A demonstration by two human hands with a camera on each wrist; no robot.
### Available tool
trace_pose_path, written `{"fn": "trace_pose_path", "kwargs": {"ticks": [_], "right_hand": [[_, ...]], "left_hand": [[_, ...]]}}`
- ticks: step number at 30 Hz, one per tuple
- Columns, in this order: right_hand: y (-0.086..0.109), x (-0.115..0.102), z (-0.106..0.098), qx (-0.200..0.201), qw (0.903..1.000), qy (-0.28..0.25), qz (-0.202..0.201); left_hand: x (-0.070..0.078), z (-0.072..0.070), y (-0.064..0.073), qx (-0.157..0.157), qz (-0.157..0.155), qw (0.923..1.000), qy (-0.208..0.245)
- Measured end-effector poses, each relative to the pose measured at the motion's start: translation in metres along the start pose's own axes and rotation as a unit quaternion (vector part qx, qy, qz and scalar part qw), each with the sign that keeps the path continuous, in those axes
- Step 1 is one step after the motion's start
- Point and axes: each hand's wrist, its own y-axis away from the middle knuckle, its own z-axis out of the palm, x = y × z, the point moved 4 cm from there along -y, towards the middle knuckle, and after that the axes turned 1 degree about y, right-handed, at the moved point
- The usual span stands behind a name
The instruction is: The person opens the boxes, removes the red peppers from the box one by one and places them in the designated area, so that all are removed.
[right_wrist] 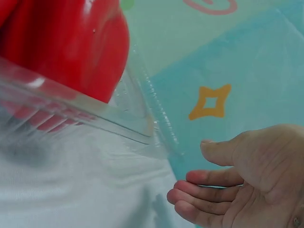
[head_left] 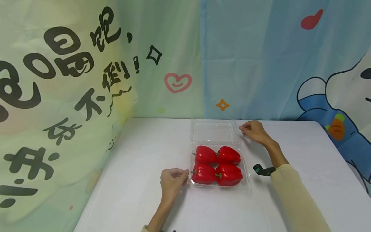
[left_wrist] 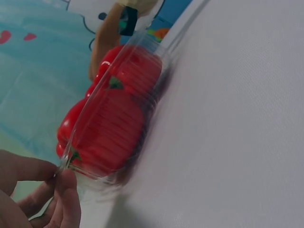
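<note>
Several red bell peppers [head_left: 204, 174] with green stems sit in two rows inside a clear plastic clamshell box [head_left: 247, 175]. Its lid [head_left: 215, 132] lies folded back on the far side. At the near left corner, my left hand [head_left: 173, 182] pinches the rim between thumb and fingers, as the left wrist view shows closely. My right hand [head_left: 255, 131] hovers beside the lid's right edge. In the right wrist view, that hand [right_wrist: 256, 175] has its thumb apart from gently bent fingers and holds nothing; a gap separates it from the plastic.
A white table [head_left: 139, 148] carries the box. Behind it hangs a printed cloth backdrop [head_left: 243, 64] with writing and cartoon drawings, which also runs along the left side. A dark wrist camera [head_left: 263, 170] sits at the right sleeve.
</note>
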Motion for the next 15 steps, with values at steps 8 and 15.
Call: {"fn": "trace_pose_path", "kwargs": {"ticks": [8,15], "right_hand": [[0.04,-0.053,-0.023,0.014,0.9983,0.038,-0.041],[0.071,-0.08,-0.026,0.03,0.9977,0.044,-0.042]], "left_hand": [[-0.001,-0.002,-0.002,-0.017,0.001,0.9997,-0.019],[0.001,-0.003,-0.003,-0.024,0.001,0.9994,-0.025]]}}
